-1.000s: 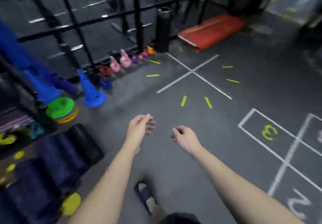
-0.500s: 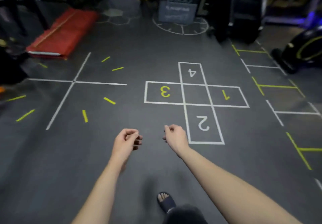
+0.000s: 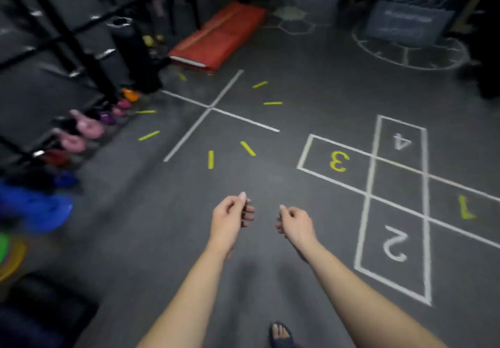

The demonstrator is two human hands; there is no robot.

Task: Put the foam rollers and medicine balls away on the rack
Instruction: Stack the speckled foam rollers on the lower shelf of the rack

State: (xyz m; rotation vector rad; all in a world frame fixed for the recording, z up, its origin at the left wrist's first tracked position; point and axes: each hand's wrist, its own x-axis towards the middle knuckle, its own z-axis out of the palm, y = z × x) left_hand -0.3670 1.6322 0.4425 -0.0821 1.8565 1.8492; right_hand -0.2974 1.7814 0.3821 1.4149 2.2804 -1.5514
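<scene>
My left hand (image 3: 230,219) and my right hand (image 3: 296,224) hang side by side over the grey gym floor, both with fingers loosely curled and nothing in them. A dark foam roller (image 3: 48,307) lies at the bottom left corner, blurred, well to the left of my left hand. A tall black roller (image 3: 135,52) stands upright beside the black rack (image 3: 81,47) along the left side. No medicine ball is recognisable in this blurred view.
Coloured kettlebells (image 3: 89,128) line the floor by the rack. Blue cones (image 3: 40,209) and green discs (image 3: 4,250) sit at the left edge. A red mat (image 3: 219,36) lies further back. Hopscotch squares (image 3: 397,198) are painted on the right. My sandalled foot (image 3: 280,334) shows below.
The view has swung back to the left, so the rack, kettlebells and cones are in sight again. Both hands keep the same loosely curled pose in front of me.
</scene>
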